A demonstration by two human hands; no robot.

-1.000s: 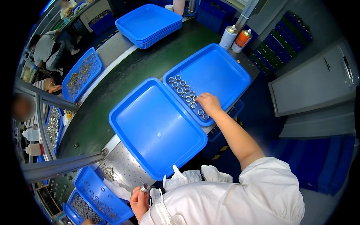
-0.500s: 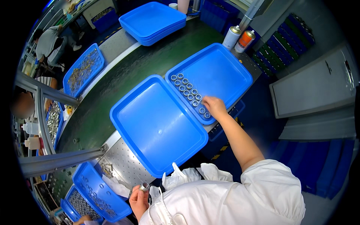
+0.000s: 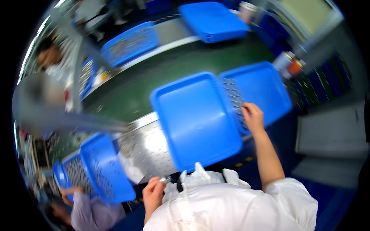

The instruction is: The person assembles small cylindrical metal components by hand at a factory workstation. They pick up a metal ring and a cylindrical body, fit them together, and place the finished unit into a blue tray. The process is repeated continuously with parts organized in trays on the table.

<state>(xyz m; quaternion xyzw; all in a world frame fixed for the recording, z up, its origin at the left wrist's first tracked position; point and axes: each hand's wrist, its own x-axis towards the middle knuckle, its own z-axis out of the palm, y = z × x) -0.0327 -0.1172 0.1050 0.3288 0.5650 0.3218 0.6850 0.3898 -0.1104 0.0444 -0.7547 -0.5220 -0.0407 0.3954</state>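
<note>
In front of my white clothing, my left hand (image 3: pixel 153 192) pinches a short silvery metal ring (image 3: pixel 165 179) between thumb and fingers. My right hand (image 3: pixel 253 117) is over the right-hand blue tray (image 3: pixel 266 90), its bent fingertips at the rows of metal rings (image 3: pixel 232 91) along that tray's left side. Those fingers are drawn together; blur hides what, if anything, is between them. Between my hands lies a second blue tray (image 3: pixel 196 119) with a bare bottom, its right edge against the ring tray.
A green work surface (image 3: pixel 169 61) runs behind the trays, with stacked blue trays (image 3: pixel 214 19) beyond. Two spray cans (image 3: pixel 289 65) stand at right. A metal post (image 3: pixel 92 121) crosses the left. More parts trays (image 3: pixel 106 165) sit at lower left, by a co-worker's sleeve (image 3: pixel 96 211).
The view has swung left, so the trays appear farther right and a co-worker shows at lower left. My left hand still holds the ring; my right hand stays by the rows.
</note>
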